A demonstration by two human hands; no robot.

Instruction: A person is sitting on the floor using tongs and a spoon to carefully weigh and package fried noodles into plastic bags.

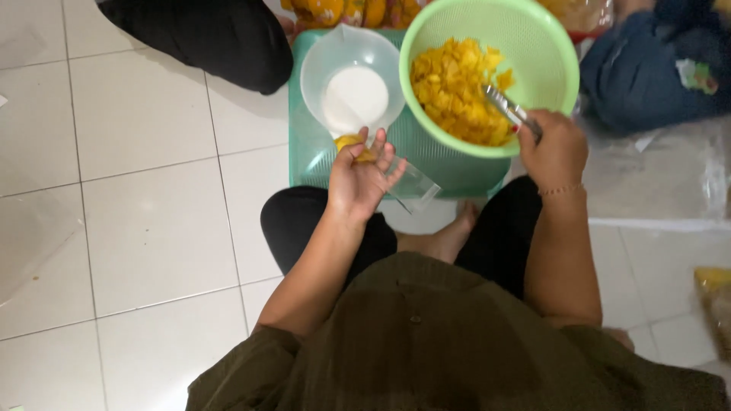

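Note:
My left hand (362, 175) holds a small clear plastic bag (415, 184) with a few yellow chips (352, 144) against the palm, above a teal plastic tray (308, 144). My right hand (554, 148) grips metal tongs (506, 108) whose tips reach into a light green colander bowl (533, 46) filled with yellow chips (455, 87). A clear plastic jug (352, 84) with white powder inside stands on the tray just left of the green bowl.
I sit cross-legged on a white tiled floor (137, 221). Another person in black (205, 34) sits at the top left, and someone in blue jeans (647, 72) at the top right. Clear plastic sheeting (662, 175) lies to the right, with packed yellow snacks (716, 297) near the right edge.

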